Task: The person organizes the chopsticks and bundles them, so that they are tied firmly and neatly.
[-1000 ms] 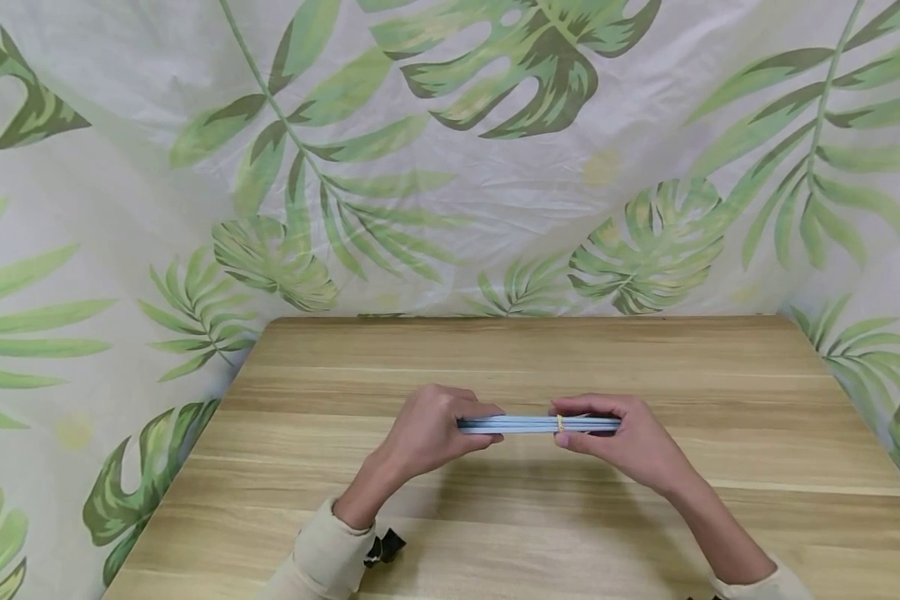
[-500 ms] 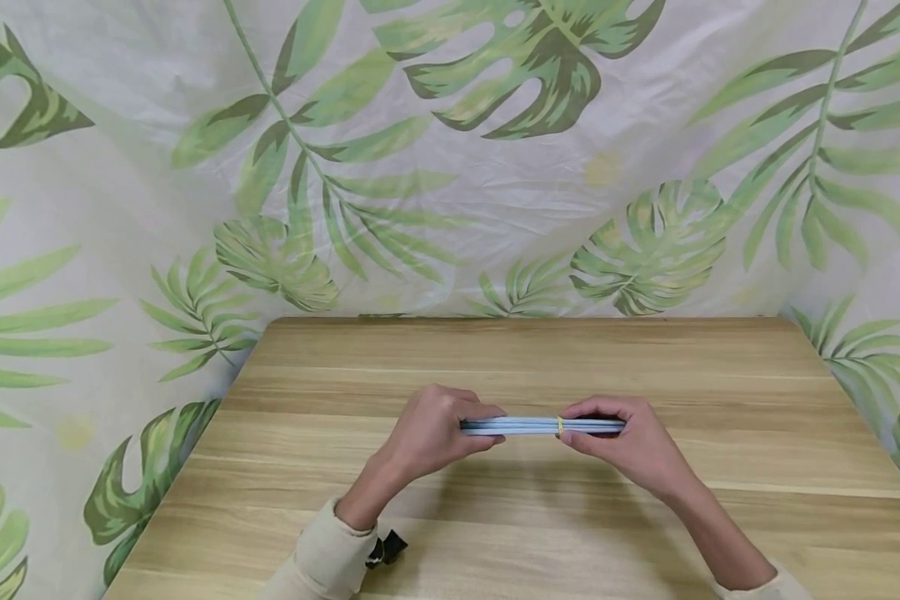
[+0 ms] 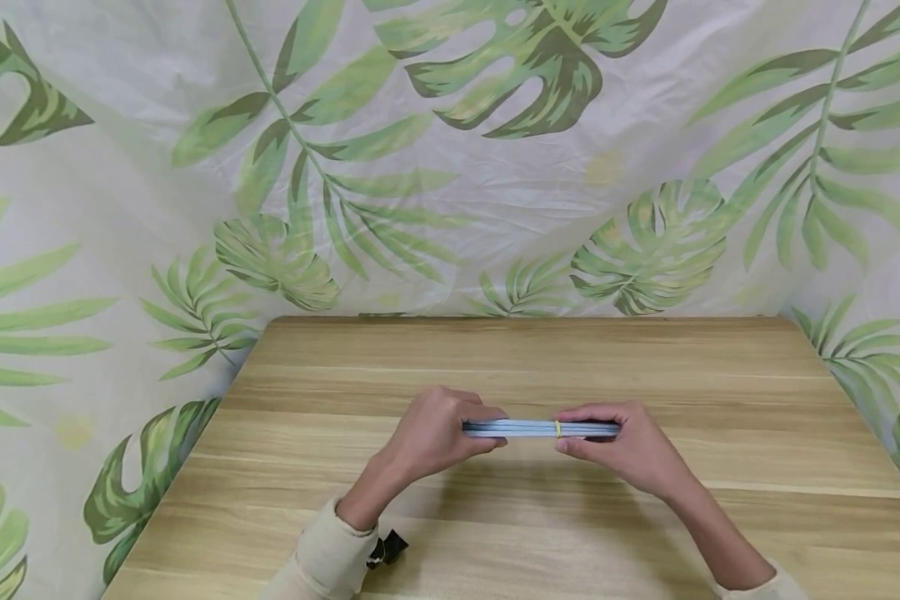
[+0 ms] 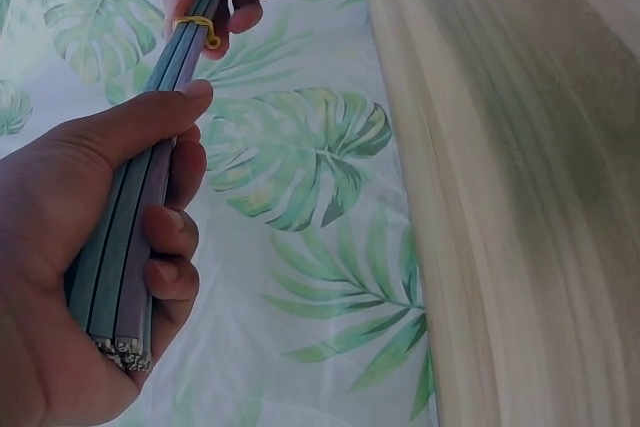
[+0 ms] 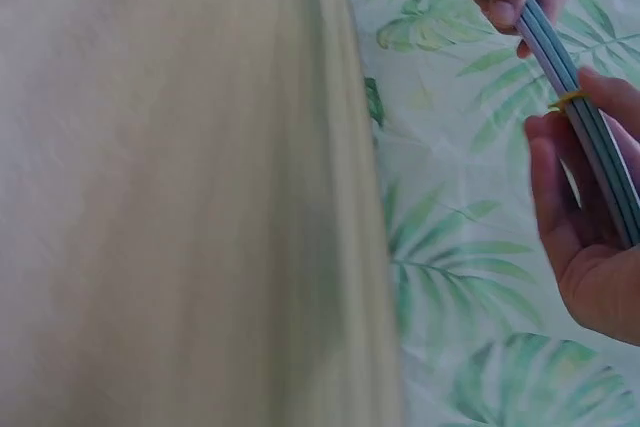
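Note:
A bundle of blue-grey chopsticks (image 3: 527, 428) is held level above the table, between both hands. My left hand (image 3: 433, 429) grips its left end, thumb on one side and fingers curled round the other. In the left wrist view the square silver-coloured ends (image 4: 122, 353) show at the palm. A yellow rubber band (image 4: 207, 31) circles the bundle toward its right part. My right hand (image 3: 637, 442) holds that part, thumb and fingertips right at the band; the bundle's right tip lies inside this hand.
A wood-grain table (image 3: 525, 358) spreads below the hands. Behind it and at its sides hangs a pale cloth (image 3: 450, 233) printed with green leaves. A small black object (image 3: 387, 547) sits by the left sleeve cuff (image 3: 333, 542).
The right fingertips have shifted slightly along the bundle around the rubber band. Both hands and the chopsticks have dropped a touch in the head view; the left hand keeps its grip.

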Motion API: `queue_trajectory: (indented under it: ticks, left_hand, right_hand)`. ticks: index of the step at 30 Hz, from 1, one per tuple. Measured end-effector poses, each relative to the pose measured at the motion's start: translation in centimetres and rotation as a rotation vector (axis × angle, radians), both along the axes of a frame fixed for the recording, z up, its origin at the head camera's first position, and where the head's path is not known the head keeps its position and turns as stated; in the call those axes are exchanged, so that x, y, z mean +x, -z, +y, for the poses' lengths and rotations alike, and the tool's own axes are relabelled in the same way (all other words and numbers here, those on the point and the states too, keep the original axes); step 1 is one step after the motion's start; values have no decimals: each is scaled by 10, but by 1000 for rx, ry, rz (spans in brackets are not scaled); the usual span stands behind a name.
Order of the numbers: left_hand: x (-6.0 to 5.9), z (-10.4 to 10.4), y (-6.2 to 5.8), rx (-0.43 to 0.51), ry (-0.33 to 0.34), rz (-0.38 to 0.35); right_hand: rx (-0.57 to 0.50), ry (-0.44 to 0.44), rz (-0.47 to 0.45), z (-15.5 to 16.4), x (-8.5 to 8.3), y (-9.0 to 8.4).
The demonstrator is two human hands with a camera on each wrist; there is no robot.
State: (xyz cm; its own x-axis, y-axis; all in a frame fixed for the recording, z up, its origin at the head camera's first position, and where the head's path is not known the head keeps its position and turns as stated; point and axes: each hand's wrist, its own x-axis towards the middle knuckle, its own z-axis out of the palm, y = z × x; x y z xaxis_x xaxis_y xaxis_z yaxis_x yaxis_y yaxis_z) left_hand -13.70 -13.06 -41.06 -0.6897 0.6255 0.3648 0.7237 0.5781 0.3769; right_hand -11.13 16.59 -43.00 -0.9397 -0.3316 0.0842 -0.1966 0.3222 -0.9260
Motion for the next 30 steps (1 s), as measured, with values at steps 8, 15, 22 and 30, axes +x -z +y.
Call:
queue_trajectory:
  ticks: [8, 15, 22, 30]
  left_hand:
    - [-1, -1, -2, -31, -42, -47]
    - [2, 0, -1, -20, -42, -53]
    - [4, 2, 0, -8, -32, -16]
    - [5, 5, 0, -13, -7, -1]
  right_hand:
    - [198, 38, 504, 4, 0, -2]
    - [243, -13, 699, -5, 1, 4]
    - [178, -10, 721, -11, 3, 4]
    - [180, 14, 713, -18, 4, 8]
